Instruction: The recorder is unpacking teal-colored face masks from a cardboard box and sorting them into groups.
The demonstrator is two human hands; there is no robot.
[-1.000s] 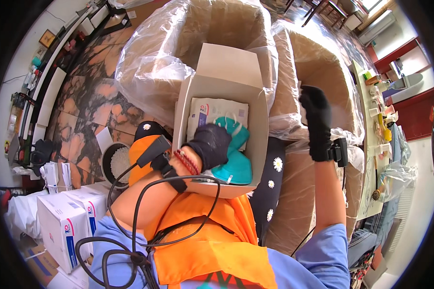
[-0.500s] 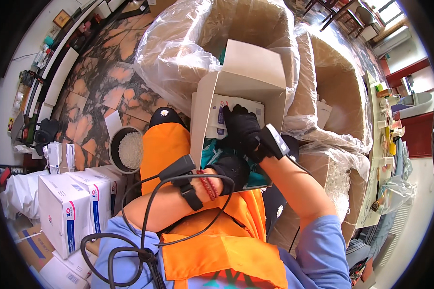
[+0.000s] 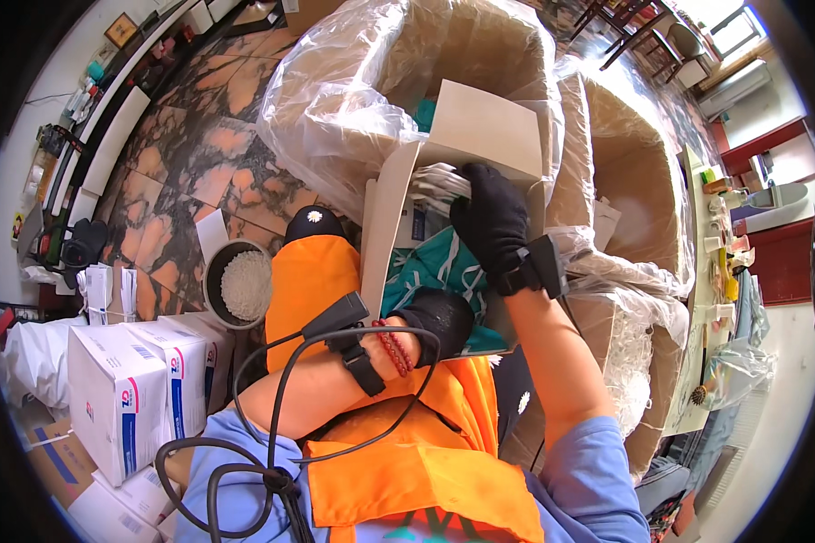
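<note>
An open cardboard box (image 3: 484,122) stands tilted in front of my lap. My right hand (image 3: 491,222), in a black glove, is closed on a stack of thin white packets (image 3: 439,185), fanned at their edges, raised near the box's far end. Below them in the box lies green fabric (image 3: 433,262) with pale ties. Another printed packet (image 3: 418,224) shows at the box's left inner wall. My left hand (image 3: 439,321), also black-gloved, rests at the near end of the box against the green fabric. Its fingers are mostly hidden.
Large cartons lined with clear plastic stand ahead (image 3: 335,100) and to the right (image 3: 625,172). A round bin (image 3: 246,282) with white granules is left of my knee. White printed boxes (image 3: 122,389) are stacked at the left. A black cable (image 3: 285,389) loops across my left arm.
My right hand has lifted the white packets off the fabric and tilted them up toward the box's far end, uncovering more green fabric. My left hand has stayed nearly in place.
</note>
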